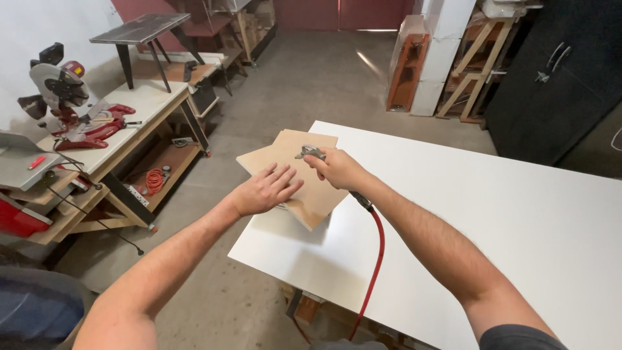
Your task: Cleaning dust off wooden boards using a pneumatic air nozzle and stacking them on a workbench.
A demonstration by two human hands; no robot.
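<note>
A stack of thin brown wooden boards (295,155) lies at the near left corner of a large white table (492,214), partly overhanging its edge. My left hand (265,189) rests flat on the top board, fingers spread, pressing it down. My right hand (338,168) grips a grey metal air blow gun (310,153), its nozzle pointing left over the boards. A red air hose (374,266) runs from the gun's base under my wrist, across the table and off its near edge.
A red miter saw (71,107) sits on a wooden workbench (139,113) at the left, with an orange cord on its lower shelf. A small dark-topped table stands behind it. Wooden frames and a black cabinet (557,84) line the back right. Concrete floor lies between.
</note>
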